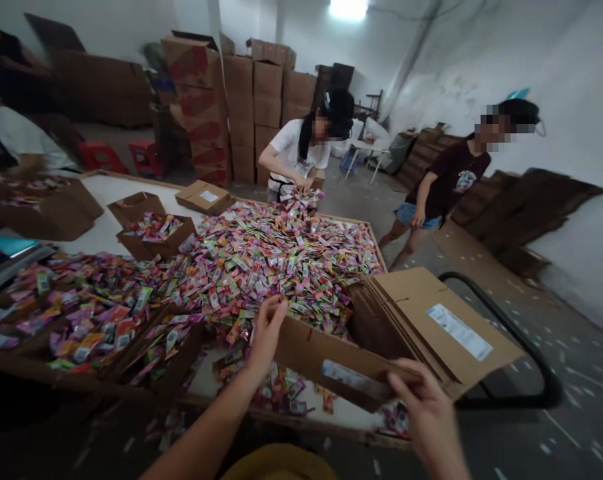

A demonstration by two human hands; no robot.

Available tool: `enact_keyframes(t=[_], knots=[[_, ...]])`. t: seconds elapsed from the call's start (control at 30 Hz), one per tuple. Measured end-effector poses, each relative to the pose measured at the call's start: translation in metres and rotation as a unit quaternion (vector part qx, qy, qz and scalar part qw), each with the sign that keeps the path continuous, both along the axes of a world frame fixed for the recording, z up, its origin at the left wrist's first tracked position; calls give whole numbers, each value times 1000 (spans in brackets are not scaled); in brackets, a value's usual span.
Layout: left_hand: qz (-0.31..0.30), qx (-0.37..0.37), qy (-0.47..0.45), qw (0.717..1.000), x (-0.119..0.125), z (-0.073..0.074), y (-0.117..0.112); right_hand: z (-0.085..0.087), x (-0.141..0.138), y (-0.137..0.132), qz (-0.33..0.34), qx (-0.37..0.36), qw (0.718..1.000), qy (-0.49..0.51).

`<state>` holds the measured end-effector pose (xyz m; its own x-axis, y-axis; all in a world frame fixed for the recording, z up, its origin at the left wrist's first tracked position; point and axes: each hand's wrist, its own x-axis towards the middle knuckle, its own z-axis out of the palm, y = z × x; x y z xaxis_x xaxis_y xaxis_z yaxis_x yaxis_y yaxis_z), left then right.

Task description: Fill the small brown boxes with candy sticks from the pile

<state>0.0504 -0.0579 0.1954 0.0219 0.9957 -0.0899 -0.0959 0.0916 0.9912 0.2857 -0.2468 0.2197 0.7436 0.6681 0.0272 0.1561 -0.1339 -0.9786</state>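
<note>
A brown cardboard carton (311,353) with a white label on its side is held low in front of me, over the near edge of the table. My left hand (266,333) is closed at its left end, with the fingertips at the upper edge. At its right end, my right hand (421,400) pinches the cardboard between thumb and fingers. Just beyond the carton lies a wide heap of small colourful packets (281,260). More loose packets (281,390) show on the white tabletop beneath it.
Flattened cartons (416,300) stack at right, beside a black metal rail (546,373). Packet-filled boxes (166,233) stand at left. A co-worker in white (301,147) handles packets across the table; another person in dark clothing (451,173) stands at right. Tall cartons (196,107) stand behind.
</note>
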Motion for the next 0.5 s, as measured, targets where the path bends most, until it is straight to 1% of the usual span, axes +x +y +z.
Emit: enact_keyframes(t=[0.03, 0.07, 0.1, 0.13, 0.17, 0.23, 0.27, 0.3, 0.33, 0.4, 0.43, 0.47, 0.5], knots=[[41, -23, 31, 998, -15, -13, -3, -19, -21, 13, 0, 5, 999, 33], [72, -33, 62, 995, -28, -26, -6, -36, -41, 26, -15, 14, 998, 59], [86, -26, 94, 992, -39, -38, -11, -51, -58, 37, -34, 21, 996, 84], [81, -3, 123, 989, -49, -48, -15, -61, -71, 46, -61, 27, 992, 107], [61, 26, 146, 987, -59, -55, -19, -68, -81, 54, -87, 33, 987, 129], [7, 59, 156, 986, -75, -63, -26, -73, -91, 63, -114, 32, 977, 175], [-18, 51, 141, 989, -81, -65, -28, -72, -92, 66, -113, 27, 975, 191], [-35, 29, 118, 992, -87, -66, -29, -70, -93, 68, -102, 22, 974, 199], [-37, -4, 99, 994, -91, -66, -29, -67, -95, 68, -78, 15, 977, 199], [2, -63, 95, 994, -98, -67, -27, -65, -100, 68, -18, 7, 983, 185], [25, -74, 103, 992, -100, -67, -26, -67, -104, 67, 1, 7, 984, 176], [37, -74, 112, 990, -102, -67, -25, -70, -108, 66, 6, 7, 986, 169], [35, -68, 117, 990, -105, -66, -25, -74, -112, 66, -1, 5, 986, 166]])
